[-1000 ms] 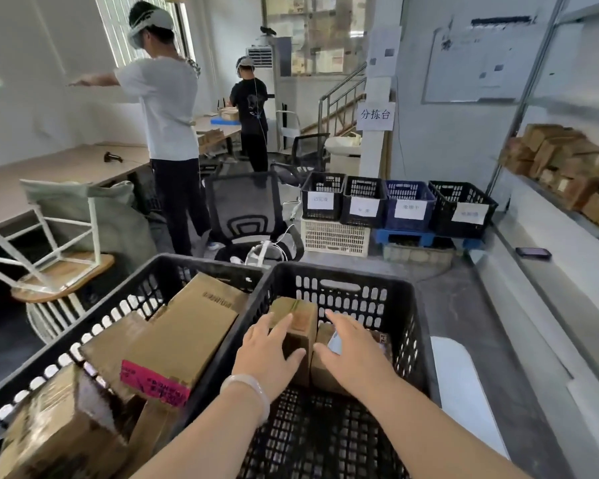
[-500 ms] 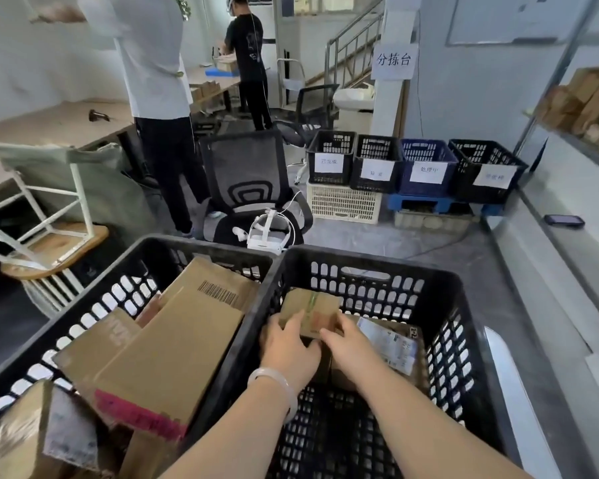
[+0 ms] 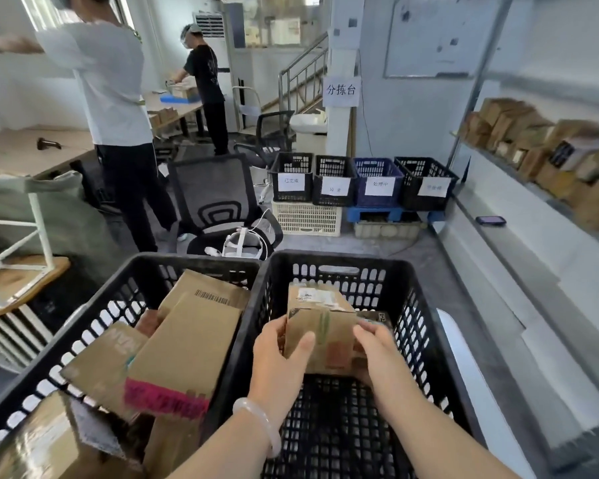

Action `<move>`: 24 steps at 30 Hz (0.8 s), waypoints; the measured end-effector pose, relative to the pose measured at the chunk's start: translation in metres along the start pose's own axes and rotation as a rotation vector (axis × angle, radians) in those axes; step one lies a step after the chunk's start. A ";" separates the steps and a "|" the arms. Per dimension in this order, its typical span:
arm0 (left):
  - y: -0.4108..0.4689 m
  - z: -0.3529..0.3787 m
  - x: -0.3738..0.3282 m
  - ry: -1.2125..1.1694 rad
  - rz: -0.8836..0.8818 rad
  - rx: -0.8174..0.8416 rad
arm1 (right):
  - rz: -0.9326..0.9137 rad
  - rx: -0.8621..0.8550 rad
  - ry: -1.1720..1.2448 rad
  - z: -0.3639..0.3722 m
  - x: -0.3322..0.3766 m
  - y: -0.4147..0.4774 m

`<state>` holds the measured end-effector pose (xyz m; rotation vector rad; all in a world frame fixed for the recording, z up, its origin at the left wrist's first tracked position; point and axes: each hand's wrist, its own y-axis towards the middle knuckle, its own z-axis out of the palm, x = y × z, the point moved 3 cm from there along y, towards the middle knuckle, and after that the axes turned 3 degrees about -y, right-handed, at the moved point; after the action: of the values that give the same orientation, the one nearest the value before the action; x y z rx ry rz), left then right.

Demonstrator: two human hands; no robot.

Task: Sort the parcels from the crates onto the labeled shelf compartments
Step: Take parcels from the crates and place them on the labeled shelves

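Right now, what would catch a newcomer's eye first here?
A small cardboard box is held between the left hand and right hand, inside the black crate in front. Beside it on the left, a second crate is heaped with bigger parcels. Farther back, four labelled bins stand in a row by the wall.

Large black crates, near: 2, namely left crate (image 3: 94,326) and right crate (image 3: 426,326).
Right crate: 2 parcels visible, front parcel (image 3: 320,326) and rear parcel (image 3: 377,318).
Left crate: at least 4 parcels (image 3: 187,347); the pile overlaps, so the exact count is not readable.
Far row: 4 labelled crates (image 3: 291,164), 3 black and 1 blue crate (image 3: 377,169).
Hands: 2, left hand (image 3: 281,354) and right hand (image 3: 377,347).
Other persons (image 3: 108,81): 2.
Phone (image 3: 490,220): 1.
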<state>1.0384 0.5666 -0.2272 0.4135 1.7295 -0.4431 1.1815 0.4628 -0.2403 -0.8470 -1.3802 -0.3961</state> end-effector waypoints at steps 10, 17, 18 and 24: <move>-0.034 0.001 -0.033 -0.266 0.079 0.119 | -0.249 -0.115 0.018 -0.025 0.036 -0.057; -0.038 0.006 -0.035 -0.416 -0.046 0.315 | -0.322 -0.063 0.003 -0.034 0.035 -0.076; -0.037 0.005 -0.035 -0.419 -0.058 0.331 | -0.331 -0.055 -0.002 -0.034 0.035 -0.078; -0.043 -0.003 -0.030 -0.392 0.024 0.364 | -0.392 -0.030 -0.016 -0.028 0.040 -0.092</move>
<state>1.0203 0.5300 -0.1945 0.5652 1.2632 -0.7721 1.1447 0.3915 -0.1743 -0.6015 -1.5600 -0.7138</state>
